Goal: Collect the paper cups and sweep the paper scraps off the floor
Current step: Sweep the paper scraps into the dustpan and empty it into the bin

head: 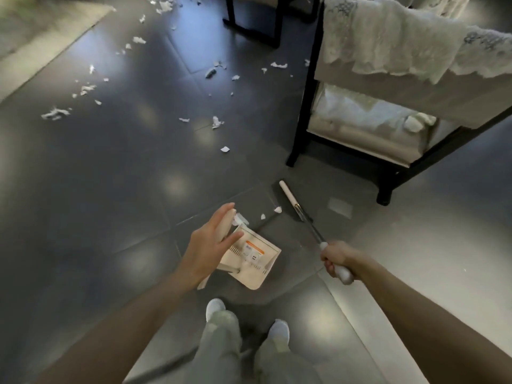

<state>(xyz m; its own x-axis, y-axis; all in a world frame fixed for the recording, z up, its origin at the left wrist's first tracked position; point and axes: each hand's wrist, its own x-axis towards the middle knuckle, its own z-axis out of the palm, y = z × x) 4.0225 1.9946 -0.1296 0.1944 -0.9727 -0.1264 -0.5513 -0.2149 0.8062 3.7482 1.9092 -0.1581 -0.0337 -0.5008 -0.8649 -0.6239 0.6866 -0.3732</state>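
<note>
- R hand point(336, 261) is clenched round the white grip of the broom point(288, 195). The broom head sits on the floor point(110, 189), near the front leg of the chair point(304, 106).
- L hand point(213, 245) is released, fingers straight, over the dustpan point(257, 259). Can't tell if the fingertips touch the pan's handle; too blurred there.
- Paper scraps point(217, 121) are strewn over the dark tiles, from beside the rug point(41, 37) across to the chair. Two small bits lie just beside the broom head, between it and the pan.
- Handling, scraps: thin torn paper, v. light and soft. They'd prob. flutter off under a hard stroke, so short low strokes suit better than pinching each one.
- Handling, tools: the broom looks stiff and light, best held on the grip as now. The dustpan is rigid plastic and prob. skids on glossy tile unless steadied by its handle.
- Containers: inside the dustpan there's only a printed label w/ an orange stripe, no scraps seen. One white bit lies at its far edge.
- Paper cups: none in view.
</note>
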